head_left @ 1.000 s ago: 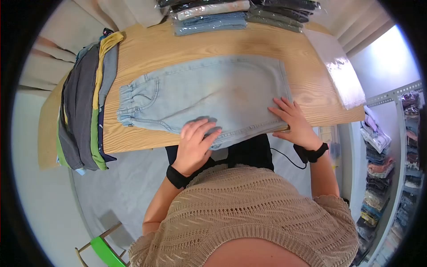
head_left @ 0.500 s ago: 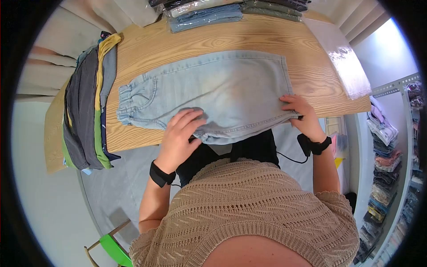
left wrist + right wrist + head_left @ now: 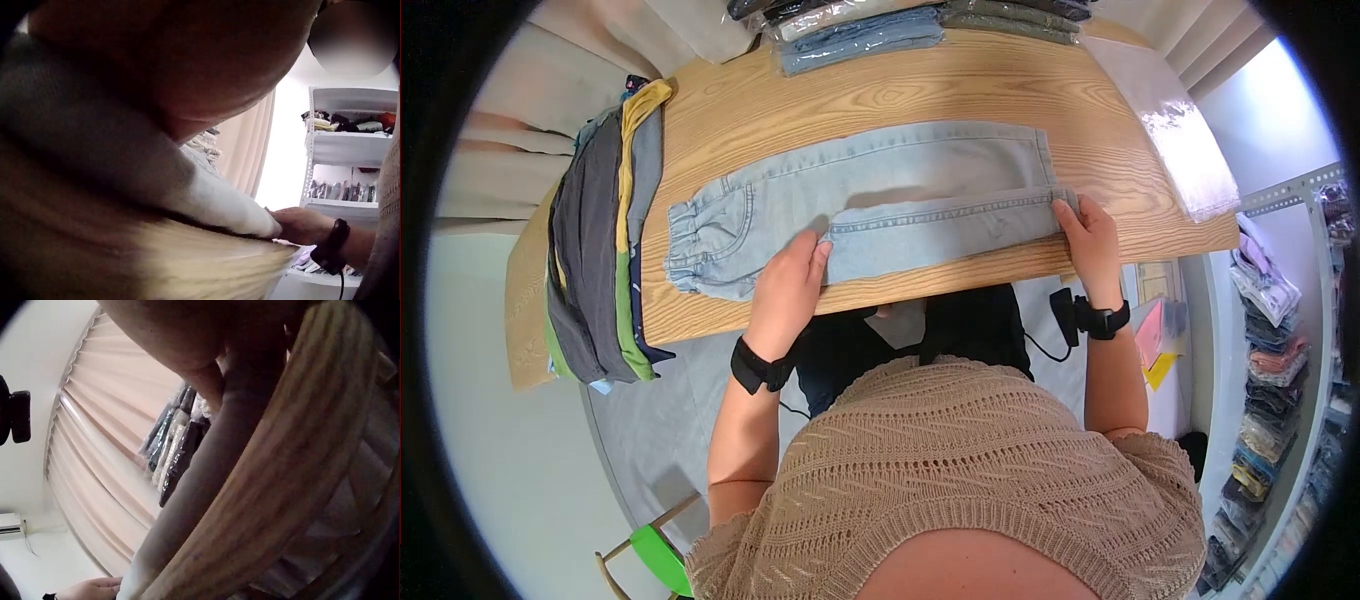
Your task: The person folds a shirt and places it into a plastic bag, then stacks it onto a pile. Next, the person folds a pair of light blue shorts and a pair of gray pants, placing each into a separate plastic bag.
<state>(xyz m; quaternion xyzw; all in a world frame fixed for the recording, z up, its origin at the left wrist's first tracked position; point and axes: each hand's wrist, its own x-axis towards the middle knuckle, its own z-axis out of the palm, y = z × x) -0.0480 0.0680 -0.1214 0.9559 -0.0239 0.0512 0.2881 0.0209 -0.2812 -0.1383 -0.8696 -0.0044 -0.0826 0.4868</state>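
A pair of light-blue jeans (image 3: 800, 190) with a gathered elastic waist lies lengthwise on the wooden table, waist to the left. Its near leg is turned up over the far one, so a stitched seam (image 3: 940, 212) runs along the middle. My left hand (image 3: 785, 290) pinches the denim at the inner end of that leg, thumb on top. At the right end, my right hand (image 3: 1094, 245) grips the hem corner between thumb and fingers. The left wrist view shows the denim edge (image 3: 219, 203) stretching along the table towards the right hand (image 3: 303, 225).
A stack of dark, yellow and green garments (image 3: 590, 240) hangs over the table's left end. Bagged folded clothes (image 3: 865, 40) sit at the back. Clear plastic bags (image 3: 1175, 150) lie at the right. Beyond stands a shelf of clothes (image 3: 1260, 400); a green chair (image 3: 662, 560) is lower left.
The near leg has been turned up away from my body, off the table's front edge. My right hand moved slightly right and now grips the hem; my left hand went from resting to pinching.
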